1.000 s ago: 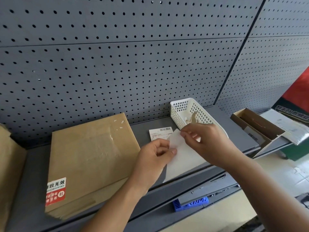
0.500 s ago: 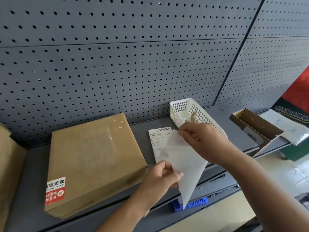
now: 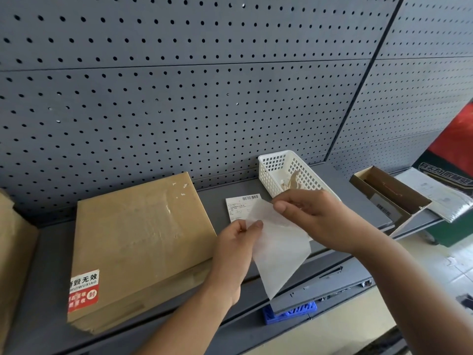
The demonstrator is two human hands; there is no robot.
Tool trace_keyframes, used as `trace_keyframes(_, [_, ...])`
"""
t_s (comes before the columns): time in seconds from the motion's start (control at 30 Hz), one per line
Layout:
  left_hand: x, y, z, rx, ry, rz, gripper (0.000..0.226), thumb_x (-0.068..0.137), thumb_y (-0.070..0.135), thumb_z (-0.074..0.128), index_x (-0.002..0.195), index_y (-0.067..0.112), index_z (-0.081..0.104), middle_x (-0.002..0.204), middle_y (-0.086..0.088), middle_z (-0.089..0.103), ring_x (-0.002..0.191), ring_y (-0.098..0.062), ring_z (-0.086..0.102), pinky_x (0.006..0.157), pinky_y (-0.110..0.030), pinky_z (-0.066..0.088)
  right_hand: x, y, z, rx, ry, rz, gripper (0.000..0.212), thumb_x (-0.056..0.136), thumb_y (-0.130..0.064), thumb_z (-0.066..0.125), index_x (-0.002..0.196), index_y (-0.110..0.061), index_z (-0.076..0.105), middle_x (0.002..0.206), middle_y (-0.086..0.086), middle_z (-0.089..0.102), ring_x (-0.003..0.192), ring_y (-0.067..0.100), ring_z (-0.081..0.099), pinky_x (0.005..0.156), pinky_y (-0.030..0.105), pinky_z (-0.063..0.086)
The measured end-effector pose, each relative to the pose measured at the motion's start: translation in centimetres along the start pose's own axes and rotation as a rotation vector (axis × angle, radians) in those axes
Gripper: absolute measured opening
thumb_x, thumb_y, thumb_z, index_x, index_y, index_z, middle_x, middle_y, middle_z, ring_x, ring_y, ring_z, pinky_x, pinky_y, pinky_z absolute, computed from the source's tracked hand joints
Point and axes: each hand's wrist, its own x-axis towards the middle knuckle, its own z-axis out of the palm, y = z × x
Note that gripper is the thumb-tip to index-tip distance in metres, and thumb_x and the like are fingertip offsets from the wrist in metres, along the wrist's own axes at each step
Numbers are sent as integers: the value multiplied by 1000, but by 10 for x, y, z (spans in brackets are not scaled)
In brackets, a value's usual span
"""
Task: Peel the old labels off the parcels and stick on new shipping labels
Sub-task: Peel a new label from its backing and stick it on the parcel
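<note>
white basket (image 3: 268, 172) w/ tan scraps (image 3: 291, 181); l hand (image 3: 235, 248) + r hand (image 3: 320, 216), pinch on backing sheet (image 3: 279, 257)

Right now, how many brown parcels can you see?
3: a flat parcel at centre left, an edge parcel cut off at far left, and an open box at far right. Others may lie out of view.
</note>
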Motion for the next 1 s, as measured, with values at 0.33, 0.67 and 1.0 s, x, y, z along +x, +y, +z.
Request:
trace_keyframes(0.33, [-1, 1, 0, -26, 25, -25, 23, 96, 24, 64, 101, 2, 64, 100, -14, 74, 103, -35, 67, 98, -55, 52, -8, 19, -14, -130, -89, 218, 15, 91, -43, 67, 102, -33, 72, 98, -16, 71, 90, 4, 66, 86, 36, 55])
trace_keyframes(0.67, [-15, -30, -3, 272, -138, -12, 32, 91, 39, 67, 79, 11, 58, 73, -6, 61, 72, -17, 58, 69, -33, 46, 6, 9, -25, -118, 249, 189, 5, 91, -33, 70, 90, -29, 71, 81, -13, 71, 74, -1, 66, 69, 24, 52])
trace_keyframes(1.0, [-14, -31, -6, 178, -196, -104, 32, 86, 30, 73, 116, 26, 62, 108, 10, 74, 105, -7, 68, 100, -37, 51, 12, -7, -26, 6, 292, 147, 4, 90, -32, 71, 90, -28, 71, 85, -6, 75, 74, 7, 71, 72, 28, 56])
